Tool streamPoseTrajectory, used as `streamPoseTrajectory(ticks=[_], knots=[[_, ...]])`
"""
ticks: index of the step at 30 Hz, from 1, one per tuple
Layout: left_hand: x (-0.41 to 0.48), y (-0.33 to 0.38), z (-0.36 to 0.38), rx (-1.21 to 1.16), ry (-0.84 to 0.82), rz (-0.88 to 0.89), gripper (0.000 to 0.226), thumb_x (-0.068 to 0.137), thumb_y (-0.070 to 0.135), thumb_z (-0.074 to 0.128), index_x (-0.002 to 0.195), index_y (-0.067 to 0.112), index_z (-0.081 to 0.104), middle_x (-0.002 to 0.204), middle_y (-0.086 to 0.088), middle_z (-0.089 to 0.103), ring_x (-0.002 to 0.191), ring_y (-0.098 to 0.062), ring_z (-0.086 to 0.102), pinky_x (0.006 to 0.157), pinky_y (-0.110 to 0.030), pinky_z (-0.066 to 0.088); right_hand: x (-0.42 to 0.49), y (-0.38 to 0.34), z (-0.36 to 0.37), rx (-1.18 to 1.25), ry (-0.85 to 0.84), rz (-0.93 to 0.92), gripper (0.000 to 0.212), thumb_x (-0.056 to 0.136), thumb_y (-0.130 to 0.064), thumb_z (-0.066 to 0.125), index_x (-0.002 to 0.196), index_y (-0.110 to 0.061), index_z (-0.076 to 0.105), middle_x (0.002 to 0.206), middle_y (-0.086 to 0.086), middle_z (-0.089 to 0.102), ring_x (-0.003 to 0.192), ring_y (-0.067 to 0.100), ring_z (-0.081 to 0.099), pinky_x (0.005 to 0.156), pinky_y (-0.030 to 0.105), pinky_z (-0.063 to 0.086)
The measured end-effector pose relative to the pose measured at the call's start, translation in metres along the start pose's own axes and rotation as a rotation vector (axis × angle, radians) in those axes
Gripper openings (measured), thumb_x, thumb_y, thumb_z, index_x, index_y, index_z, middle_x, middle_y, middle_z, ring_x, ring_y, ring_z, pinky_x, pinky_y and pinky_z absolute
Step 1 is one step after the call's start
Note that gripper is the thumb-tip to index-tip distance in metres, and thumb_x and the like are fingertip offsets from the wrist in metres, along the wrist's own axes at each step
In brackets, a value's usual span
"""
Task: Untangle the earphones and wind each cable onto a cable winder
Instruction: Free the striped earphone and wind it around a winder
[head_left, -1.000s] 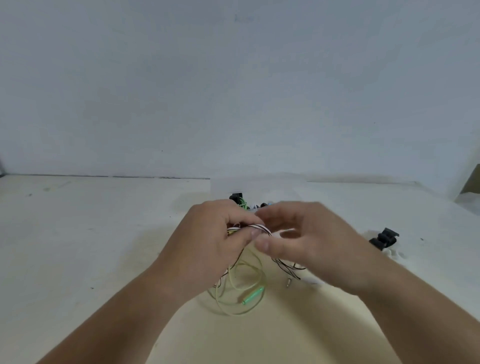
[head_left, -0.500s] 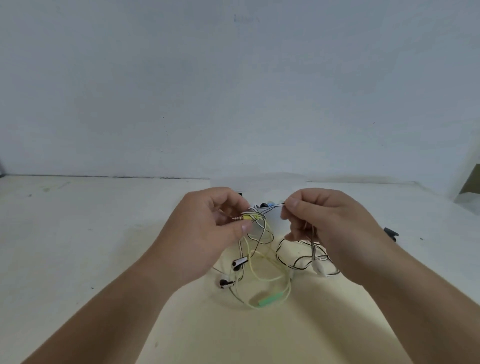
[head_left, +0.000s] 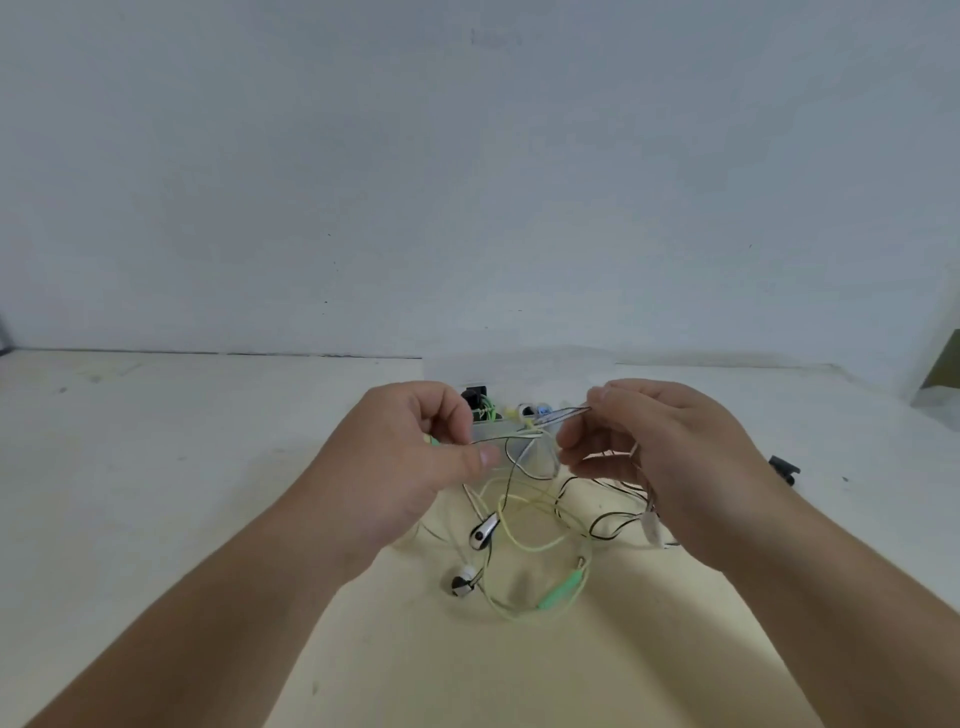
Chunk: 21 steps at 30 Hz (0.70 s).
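**Earphones (head_left: 482, 532) hang in a tangle between two hands**

Two sets seem knotted together: a green cable (head_left: 519, 614) with a green remote (head_left: 563, 590), and a dark cable (head_left: 511, 470) ending in black-and-white earbuds (head_left: 462, 582). The upper part is lifted off the table (head_left: 156, 493). The lower loops and the earbuds look to rest on it, just in front of the person.

The left hand (head_left: 410, 467) pinches a dark strand between thumb and forefinger, with the other fingers curled. The right hand (head_left: 670, 457) pinches a strand at its fingertips, and more strands run down under its palm. Whether they are gripped there I cannot tell.

The short stretch between the hands runs across the view, rising a little toward the right hand. Below it the loops point every way.

These cables are likely light, limp and thin. A hard pull would probably tighten the knot or strain the joints at the earbuds. The better hold is on the cable itself, close to a crossing, or on a plug or remote fed back through a loop.

A black winder (head_left: 783, 467) lies well apart to the right. Small items behind the hands are too blurred to name.
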<state>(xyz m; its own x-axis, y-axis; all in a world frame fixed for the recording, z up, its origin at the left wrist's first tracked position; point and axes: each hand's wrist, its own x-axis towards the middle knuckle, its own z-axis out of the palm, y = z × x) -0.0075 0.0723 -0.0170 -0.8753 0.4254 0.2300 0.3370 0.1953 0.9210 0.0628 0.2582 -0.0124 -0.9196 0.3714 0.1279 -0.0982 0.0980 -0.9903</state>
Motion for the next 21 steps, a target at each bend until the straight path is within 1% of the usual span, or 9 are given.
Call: streamPoseTrajectory(ticks=[3,6,8,11,13,15,18,19,21], knots=[[0.0,0.004,-0.005,-0.047,0.007,-0.057,0.031,0.064,0.018,0.086,0.058,0.023,0.057,0.059,0.004,0.05,0.064,-0.017,0.043,0.063,-0.027,0.032,0.002,-0.003,-0.004,0.081,0.061,0.003,0.026,0.099,-0.008,0.048,0.081,0.003,0.063,0.073,0.014,0.071,0.068,0.029,0.065,0.07,0.041,0.055],[0.001,0.008,-0.01,-0.195,0.051,-0.116,0.033,0.073,0.001,0.079,0.063,0.018,0.052,0.057,-0.003,0.051,0.059,-0.019,0.051,0.073,-0.038,0.035,0.005,-0.007,-0.011,0.163,0.175,0.014,0.027,0.098,-0.007,0.048,0.076,0.003,0.061,0.068,0.015,0.069,0.058,0.028,0.064,0.062,0.037,0.055],[0.005,0.007,-0.014,-0.262,0.17,-0.174,0.034,0.08,-0.01,0.068,0.066,0.015,0.05,0.057,-0.004,0.049,0.054,-0.017,0.05,0.073,-0.039,0.036,0.008,-0.01,-0.016,0.219,0.238,0.022,0.029,0.097,-0.007,0.048,0.072,0.001,0.06,0.067,0.015,0.069,0.056,0.028,0.064,0.063,0.038,0.056],[0.009,0.004,-0.02,-0.252,0.453,-0.276,0.038,0.075,-0.012,0.059,0.057,0.021,0.051,0.056,0.001,0.046,0.064,-0.022,0.041,0.068,-0.038,0.034,0.011,-0.01,-0.02,0.25,0.257,0.031,0.025,0.097,-0.01,0.048,0.079,0.002,0.061,0.067,0.014,0.069,0.057,0.029,0.066,0.061,0.036,0.057],[0.009,0.004,-0.021,-0.212,0.599,-0.313,0.034,0.074,-0.011,0.051,0.06,0.02,0.052,0.064,-0.001,0.043,0.065,-0.021,0.036,0.061,-0.033,0.03,0.011,-0.01,-0.021,0.277,0.258,0.014,0.02,0.097,-0.009,0.048,0.083,0.001,0.059,0.066,0.013,0.069,0.057,0.029,0.066,0.061,0.037,0.058],[0.007,0.006,-0.021,-0.175,0.678,-0.293,0.024,0.075,-0.01,0.047,0.071,0.012,0.056,0.068,0.0,0.041,0.061,-0.018,0.03,0.057,-0.029,0.025,0.009,-0.011,-0.02,0.317,0.265,-0.017,0.019,0.097,-0.008,0.049,0.081,-0.001,0.058,0.065,0.012,0.069,0.056,0.028,0.066,0.061,0.037,0.058],[0.009,0.004,-0.019,-0.105,0.679,-0.202,0.005,0.075,-0.002,0.055,0.079,-0.004,0.057,0.073,-0.003,0.046,0.063,-0.017,0.035,0.058,-0.028,0.027,0.008,-0.014,-0.017,0.384,0.189,-0.032,0.022,0.098,-0.008,0.05,0.081,0.001,0.06,0.068,0.014,0.069,0.057,0.029,0.065,0.061,0.038,0.059],[0.008,0.003,-0.018,-0.062,0.657,-0.153,0.006,0.077,0.002,0.058,0.079,-0.003,0.06,0.074,-0.004,0.051,0.064,-0.018,0.039,0.057,-0.028,0.029,0.007,-0.014,-0.015,0.403,0.146,-0.023,0.026,0.098,-0.009,0.05,0.077,0.001,0.061,0.068,0.014,0.069,0.058,0.03,0.065,0.064,0.041,0.059],[0.005,0.005,-0.012,0.024,0.569,-0.015,0.009,0.082,0.008,0.063,0.074,0.009,0.066,0.075,-0.001,0.056,0.059,-0.013,0.045,0.054,-0.025,0.032,0.004,-0.014,-0.01,0.406,0.055,-0.007,0.038,0.099,-0.011,0.05,0.062,-0.004,0.055,0.069,0.017,0.068,0.063,0.034,0.066,0.07,0.046,0.06]])
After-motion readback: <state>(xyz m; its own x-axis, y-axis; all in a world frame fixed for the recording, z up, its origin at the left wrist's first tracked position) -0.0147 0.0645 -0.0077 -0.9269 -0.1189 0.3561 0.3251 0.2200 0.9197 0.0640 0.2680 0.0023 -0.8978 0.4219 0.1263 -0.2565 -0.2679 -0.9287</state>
